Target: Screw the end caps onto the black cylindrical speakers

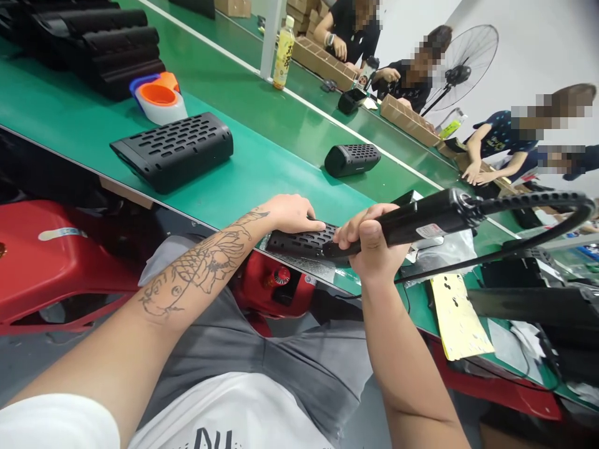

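A black slotted speaker housing (pixel 294 244) lies at the near edge of the green table (pixel 262 181). My left hand (pixel 289 214) is closed over its far side, thumb resting along the slotted face. In my right hand (pixel 374 249) is a black electric screwdriver (pixel 416 218), tilted so that its tip end points down left at the housing. Whether the bit touches a screw is too small to tell. A cable runs from the screwdriver's back end to the right. Another black slotted housing (pixel 173 149) stands on the table left of my hands.
Beyond my hands is a third housing (pixel 353 160). A tape roll (pixel 159 100) and stacked black parts (pixel 103 50) are at the left. A bottle (pixel 283 55) stands farther back. A yellow sheet (pixel 461 318) lies right. Several people work across the table; red stools (pixel 70 262) are below.
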`<action>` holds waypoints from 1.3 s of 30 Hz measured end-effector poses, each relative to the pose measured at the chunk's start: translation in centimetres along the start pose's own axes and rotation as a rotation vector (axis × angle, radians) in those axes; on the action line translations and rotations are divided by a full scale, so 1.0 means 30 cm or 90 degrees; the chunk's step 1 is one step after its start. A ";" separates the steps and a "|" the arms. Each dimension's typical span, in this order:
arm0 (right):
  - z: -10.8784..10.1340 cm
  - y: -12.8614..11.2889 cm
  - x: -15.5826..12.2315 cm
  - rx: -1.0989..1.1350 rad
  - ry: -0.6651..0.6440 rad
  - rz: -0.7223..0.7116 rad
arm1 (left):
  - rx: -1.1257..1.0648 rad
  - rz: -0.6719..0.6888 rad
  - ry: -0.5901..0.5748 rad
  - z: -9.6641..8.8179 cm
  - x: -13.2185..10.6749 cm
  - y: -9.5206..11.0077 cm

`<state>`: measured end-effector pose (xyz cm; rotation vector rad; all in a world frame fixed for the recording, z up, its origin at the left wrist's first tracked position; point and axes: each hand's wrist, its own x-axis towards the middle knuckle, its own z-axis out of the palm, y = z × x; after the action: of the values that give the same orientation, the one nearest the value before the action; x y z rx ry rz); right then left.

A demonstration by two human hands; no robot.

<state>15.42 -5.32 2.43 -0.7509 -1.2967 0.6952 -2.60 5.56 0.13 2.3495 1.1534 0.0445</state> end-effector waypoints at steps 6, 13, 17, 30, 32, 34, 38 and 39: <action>-0.005 -0.005 0.001 -0.016 -0.076 0.045 | -0.026 0.009 -0.028 -0.015 0.004 -0.002; -0.013 0.016 -0.007 -0.016 -0.111 0.059 | -0.015 0.007 -0.016 -0.018 -0.005 0.005; -0.002 0.007 -0.038 -0.013 -0.091 0.036 | -0.003 -0.010 -0.003 -0.012 -0.019 0.013; -0.714 0.060 0.202 -0.345 0.416 -0.108 | 0.022 -0.047 0.000 0.020 -0.007 0.050; -0.732 0.078 0.179 -0.340 0.404 -0.099 | 0.019 -0.047 -0.001 0.022 -0.004 0.051; -0.720 0.070 0.154 -0.339 0.385 -0.089 | 0.020 -0.053 0.000 0.024 -0.001 0.053; -0.607 -0.012 0.113 -0.300 0.340 -0.063 | 0.016 -0.061 -0.002 0.025 0.001 0.058; -0.555 -0.039 0.103 -0.272 0.328 -0.063 | 0.013 -0.057 -0.004 0.024 0.002 0.057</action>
<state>32.37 -5.11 3.31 -1.1176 -0.9998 0.1168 -1.13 4.42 0.27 2.3100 1.2606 -0.0067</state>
